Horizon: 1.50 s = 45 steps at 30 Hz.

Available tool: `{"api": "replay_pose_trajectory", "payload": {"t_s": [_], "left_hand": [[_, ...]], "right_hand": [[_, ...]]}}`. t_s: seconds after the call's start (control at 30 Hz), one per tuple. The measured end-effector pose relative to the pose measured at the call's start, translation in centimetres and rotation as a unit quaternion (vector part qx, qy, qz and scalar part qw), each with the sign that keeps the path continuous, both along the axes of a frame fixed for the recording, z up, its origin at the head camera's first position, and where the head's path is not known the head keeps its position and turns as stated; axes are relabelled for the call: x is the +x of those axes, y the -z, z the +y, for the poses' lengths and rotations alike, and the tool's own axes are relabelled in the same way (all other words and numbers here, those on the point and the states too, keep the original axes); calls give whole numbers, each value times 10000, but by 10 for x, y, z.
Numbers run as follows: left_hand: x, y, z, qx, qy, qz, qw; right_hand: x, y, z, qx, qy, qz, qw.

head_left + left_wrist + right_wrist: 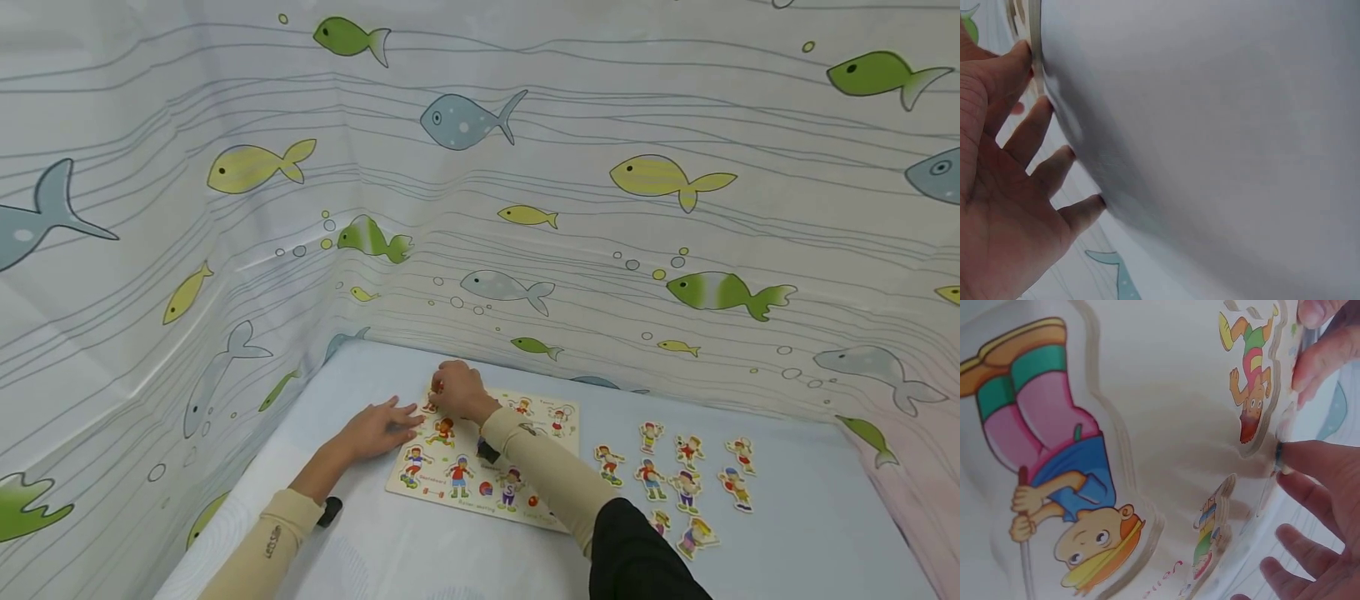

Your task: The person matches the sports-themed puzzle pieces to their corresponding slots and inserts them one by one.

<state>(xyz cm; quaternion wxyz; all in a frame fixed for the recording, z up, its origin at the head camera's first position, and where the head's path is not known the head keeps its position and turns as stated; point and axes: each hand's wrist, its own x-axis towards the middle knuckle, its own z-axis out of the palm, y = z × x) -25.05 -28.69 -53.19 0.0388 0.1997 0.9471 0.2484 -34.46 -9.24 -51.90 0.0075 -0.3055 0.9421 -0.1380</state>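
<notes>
A wooden picture puzzle board [420,492] with printed sporty children lies on the table. At its upper left corner, my right hand [461,392] pinches a small puzzle piece [1280,456] between thumb and forefinger; only a dark sliver of the piece shows in the right wrist view. The other fingers of my right hand [1322,506] are spread. Along the board's left side rests my left hand [381,429], its fingers extended and touching the edge. In the left wrist view, the left hand [1016,187] has its fingertips against a pale surface.
Several loose puzzle pieces shaped like children, such as a figure in blue and red [651,480], lie on the white table [810,517] to the right of the board. A fish-patterned curtain [570,250] stands behind and to the left.
</notes>
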Motion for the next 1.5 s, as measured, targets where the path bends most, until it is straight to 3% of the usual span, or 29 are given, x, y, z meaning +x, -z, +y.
{"api": "replay_pose_trajectory", "payload": {"t_s": [0.37, 0.6, 1.13, 1.33, 1.5], "left_hand": [[1, -1, 1, 24, 31, 134, 9999], [-2, -1, 3, 13, 81, 147, 9999], [-3, -2, -1, -46, 36, 17, 10000], [-2, 0, -3, -93, 50, 7, 9999], [-4, 2, -3, -139, 23, -29, 9999]], "right_hand": [[5, -1, 1, 93, 103, -109, 9998], [1, -1, 8, 400, -75, 131, 9991], [-1, -28, 40, 28, -757, 617, 9952], [11, -46, 48, 72, -939, 581, 9939], [22, -64, 57, -276, -1192, 626, 9905]]}}
